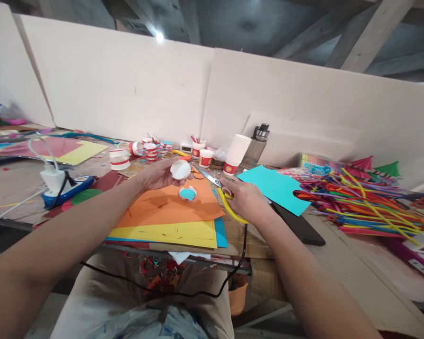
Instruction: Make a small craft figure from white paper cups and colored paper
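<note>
My left hand (pixel 167 173) is closed on a white paper cup piece (pixel 180 170), its pale round face turned toward me. In my right hand (pixel 243 197) are yellow-handled scissors (pixel 212 178), their blades pointing left toward the cup piece. Just below the cup piece, a short cut cup section with a blue disc (pixel 187 194) lies on the orange paper (pixel 162 209). Yellow paper (pixel 166 234) and blue paper (pixel 220 231) stick out from under the orange sheet. Small orange discs (pixel 198 173) lie behind the scissor blades.
A tall stack of paper cups (pixel 237 151) and a bottle (pixel 257 145) stand at the back. To the right are a turquoise sheet (pixel 273 188), a black tablet-like slab (pixel 298 226) and many pipe cleaners (pixel 360 207). A power strip (pixel 67 190) with a white plug sits left.
</note>
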### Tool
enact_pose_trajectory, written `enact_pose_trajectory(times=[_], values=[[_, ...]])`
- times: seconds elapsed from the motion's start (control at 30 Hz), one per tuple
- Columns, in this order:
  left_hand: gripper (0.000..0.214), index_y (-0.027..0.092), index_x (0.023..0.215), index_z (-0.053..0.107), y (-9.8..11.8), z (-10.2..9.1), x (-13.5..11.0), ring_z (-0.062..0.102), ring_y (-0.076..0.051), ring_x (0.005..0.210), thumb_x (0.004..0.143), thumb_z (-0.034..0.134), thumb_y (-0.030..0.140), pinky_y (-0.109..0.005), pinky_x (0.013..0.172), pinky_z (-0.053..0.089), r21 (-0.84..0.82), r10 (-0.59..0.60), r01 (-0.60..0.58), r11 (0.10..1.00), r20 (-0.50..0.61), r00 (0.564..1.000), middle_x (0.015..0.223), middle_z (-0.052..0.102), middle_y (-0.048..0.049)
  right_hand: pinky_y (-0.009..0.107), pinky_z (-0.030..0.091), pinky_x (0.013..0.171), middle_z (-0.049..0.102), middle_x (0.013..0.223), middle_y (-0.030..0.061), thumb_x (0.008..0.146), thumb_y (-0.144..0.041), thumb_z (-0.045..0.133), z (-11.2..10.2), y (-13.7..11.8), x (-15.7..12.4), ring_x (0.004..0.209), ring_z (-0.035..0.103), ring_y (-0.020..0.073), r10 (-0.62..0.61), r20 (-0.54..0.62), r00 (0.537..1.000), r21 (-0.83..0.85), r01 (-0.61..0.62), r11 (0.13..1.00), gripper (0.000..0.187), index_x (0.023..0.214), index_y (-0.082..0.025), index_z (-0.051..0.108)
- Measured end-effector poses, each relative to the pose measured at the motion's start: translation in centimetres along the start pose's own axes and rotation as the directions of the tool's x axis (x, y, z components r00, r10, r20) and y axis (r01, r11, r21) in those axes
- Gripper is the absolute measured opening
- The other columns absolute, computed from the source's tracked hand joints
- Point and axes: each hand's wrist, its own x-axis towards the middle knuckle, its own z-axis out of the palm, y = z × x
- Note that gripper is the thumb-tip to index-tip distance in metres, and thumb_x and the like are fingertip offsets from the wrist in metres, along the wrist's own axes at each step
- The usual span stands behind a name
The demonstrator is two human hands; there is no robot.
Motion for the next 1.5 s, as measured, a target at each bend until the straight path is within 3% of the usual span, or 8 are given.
enact_pose_trajectory(times=[0.13, 0.23, 0.47, 0.63, 0.87, 1.03, 1.23, 1.5], values=[[0.043, 0.013, 0.121, 0.066, 0.1, 0.2, 0.0, 0.069, -0.021, 0.079, 0.092, 0.056, 0.044, -0.025, 0.058, 0.053, 0.015, 0.031, -0.032, 0.999, 0.005, 0.999, 0.103, 0.074, -0.0177, 0.029, 0.044, 0.074, 0.076, 0.103, 0.0104, 0.092, -0.020, 0.046, 0.5, 0.1, 0.2, 0.094, 0.069, 0.0242, 0.187, 0.069, 0.980, 0.045, -0.190, 0.981, 0.032, 0.112, -0.021, 0.071], [0.043, 0.021, 0.132, 0.061, 0.1, 0.5, -0.1, 0.069, -0.022, 0.092, 0.094, 0.057, 0.041, -0.026, 0.063, 0.055, 0.049, 0.037, -0.035, 0.998, -0.026, 0.999, 0.112, 0.072, -0.0134, 0.030, 0.044, 0.071, 0.076, 0.103, 0.0131, 0.092, -0.026, 0.047, 1.1, 0.1, 0.2, 0.091, 0.071, 0.0258, 0.329, 0.183, 0.927, 0.012, -0.336, 0.942, 0.028, 0.101, -0.019, 0.073], [0.030, 0.019, 0.114, 0.069, -0.4, 0.4, 0.3, 0.069, -0.021, 0.094, 0.090, 0.064, 0.037, -0.025, 0.065, 0.057, 0.070, 0.053, -0.043, 0.997, -0.148, 0.988, 0.107, 0.073, -0.0110, 0.033, 0.049, 0.076, 0.074, 0.108, 0.0176, 0.093, -0.031, 0.048, 1.4, -0.5, 0.3, 0.098, 0.071, 0.0307, 0.439, 0.273, 0.856, -0.074, -0.437, 0.897, 0.031, 0.108, -0.014, 0.069], [0.024, 0.015, 0.108, 0.067, -0.4, -0.3, 0.7, 0.073, -0.022, 0.092, 0.092, 0.061, 0.030, -0.025, 0.065, 0.059, -0.058, 0.069, -0.089, 0.994, -0.292, 0.954, 0.105, 0.074, -0.0117, 0.032, 0.050, 0.079, 0.072, 0.112, 0.0203, 0.093, -0.024, 0.050, 1.6, -0.6, 0.6, 0.101, 0.071, 0.0289, 0.404, 0.314, 0.860, -0.114, -0.388, 0.915, 0.031, 0.115, -0.009, 0.064], [0.019, 0.009, 0.099, 0.065, -0.3, -0.8, 1.0, 0.074, -0.021, 0.080, 0.091, 0.049, 0.012, -0.025, 0.060, 0.059, -0.166, -0.071, -0.024, 0.986, -0.542, 0.837, 0.089, 0.075, -0.0150, 0.041, 0.045, 0.095, 0.070, 0.115, 0.0247, 0.097, -0.031, 0.049, 1.6, -0.7, 0.2, 0.112, 0.064, 0.0339, 0.324, 0.277, 0.905, -0.143, -0.294, 0.945, 0.036, 0.113, -0.005, 0.068], [0.015, 0.010, 0.095, 0.065, -0.8, -0.8, 0.9, 0.073, -0.019, 0.080, 0.086, 0.053, 0.005, -0.025, 0.062, 0.058, -0.091, -0.036, -0.013, 0.996, -0.524, 0.851, 0.091, 0.074, -0.0146, 0.042, 0.040, 0.104, 0.066, 0.123, 0.0215, 0.098, -0.031, 0.051, 1.2, -0.9, 0.7, 0.121, 0.057, 0.0312, 0.152, 0.107, 0.983, -0.063, -0.145, 0.987, 0.033, 0.113, -0.008, 0.069], [0.014, 0.012, 0.096, 0.068, -1.2, -0.7, 0.9, 0.070, -0.020, 0.086, 0.083, 0.064, 0.009, -0.031, 0.068, 0.060, -0.048, 0.004, -0.025, 0.999, -0.399, 0.917, 0.103, 0.073, -0.0144, 0.031, 0.046, 0.088, 0.071, 0.108, 0.0128, 0.096, -0.027, 0.057, 0.2, -2.3, 3.1, 0.100, 0.063, 0.0213, 0.051, 0.046, 0.998, 0.245, -0.060, 0.968, 0.024, 0.107, -0.012, 0.072], [0.036, 0.011, 0.104, 0.065, -1.3, 0.2, 0.9, 0.072, -0.024, 0.097, 0.072, 0.060, -0.004, -0.039, 0.084, 0.059, -0.121, -0.023, -0.019, 0.992, -0.335, 0.942, 0.107, 0.073, -0.0162, 0.039, 0.045, 0.099, 0.065, 0.121, 0.0148, 0.087, -0.027, 0.070, 2.2, -4.8, 6.8, 0.114, 0.059, 0.0256, 0.031, -0.087, 0.996, 0.403, 0.007, 0.915, 0.039, 0.123, -0.014, 0.065]])
